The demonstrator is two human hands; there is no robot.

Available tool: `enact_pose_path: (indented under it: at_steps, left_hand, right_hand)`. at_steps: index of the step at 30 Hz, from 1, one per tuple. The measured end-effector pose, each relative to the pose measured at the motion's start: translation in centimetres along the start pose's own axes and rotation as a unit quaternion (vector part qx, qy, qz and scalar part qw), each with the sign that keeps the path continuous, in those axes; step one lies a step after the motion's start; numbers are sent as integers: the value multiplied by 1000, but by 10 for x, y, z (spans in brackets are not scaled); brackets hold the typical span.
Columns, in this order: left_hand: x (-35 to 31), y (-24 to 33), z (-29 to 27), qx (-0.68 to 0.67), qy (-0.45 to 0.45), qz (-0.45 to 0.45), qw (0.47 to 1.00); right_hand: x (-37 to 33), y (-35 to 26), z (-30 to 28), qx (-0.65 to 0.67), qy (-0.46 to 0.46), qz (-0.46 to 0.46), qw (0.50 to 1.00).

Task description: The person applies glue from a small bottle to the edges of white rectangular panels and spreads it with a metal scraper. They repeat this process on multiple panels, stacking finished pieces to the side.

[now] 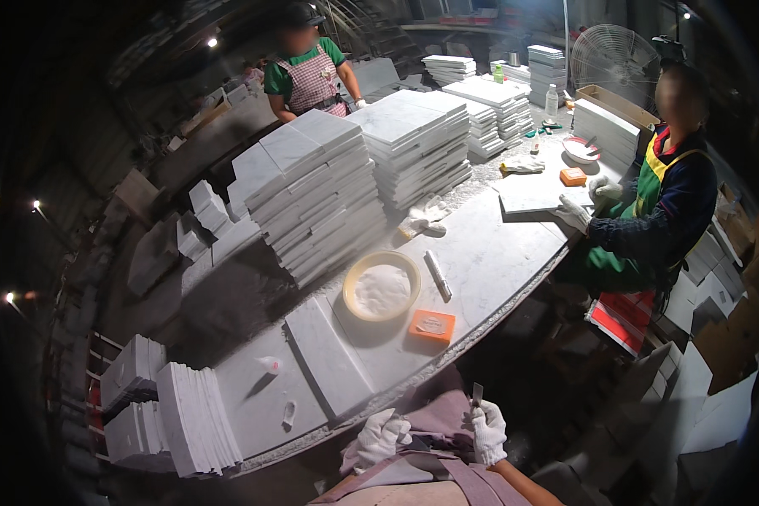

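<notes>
My left hand point(383, 438), in a white knit glove, is held low against my mauve apron point(437, 403), its fingers curled in; whatever they hold, if anything, is hidden. To the right, my gloved right hand point(489, 434) grips a small flat metal blade point(478, 394), which points upward. Both hands are just off the table's near edge. On the table ahead lies a pale marble tile point(329, 358). Beyond it stand a cream bowl point(347, 287) with white powder point(383, 290), an orange box point(433, 325) and a white tube-like stick point(438, 276).
Tall marble tile stacks point(312, 194) line the table's far side. Upright tiles point(196, 417) fill its left end, near a small bottle point(268, 365). White gloves point(424, 217) lie mid-table. A co-worker point(666, 194) sits at right with gloved hands on a slab; another person point(308, 72) stands behind.
</notes>
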State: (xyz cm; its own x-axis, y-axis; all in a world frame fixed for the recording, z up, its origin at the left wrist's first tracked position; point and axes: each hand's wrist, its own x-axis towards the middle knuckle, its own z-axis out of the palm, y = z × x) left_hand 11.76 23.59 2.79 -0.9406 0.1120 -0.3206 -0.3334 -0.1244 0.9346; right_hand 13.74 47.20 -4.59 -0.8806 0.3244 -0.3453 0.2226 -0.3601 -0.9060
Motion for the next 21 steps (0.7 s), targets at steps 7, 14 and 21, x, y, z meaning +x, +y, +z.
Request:
enact_pose_path:
  at_steps: [7, 14, 21]
  left_hand:
    - [4, -6, -5, -46, -45, -10, 998]
    - [0, 2, 3, -12, -26, -6, 1000]
    - [1, 7, 6, 38, 22, 7, 999]
  right_hand:
    - [15, -25, -2, 56, 1, 32, 998]
    - [21, -31, -1, 59, 9, 24, 998]
    - [23, -26, 4, 67, 9, -4, 998]
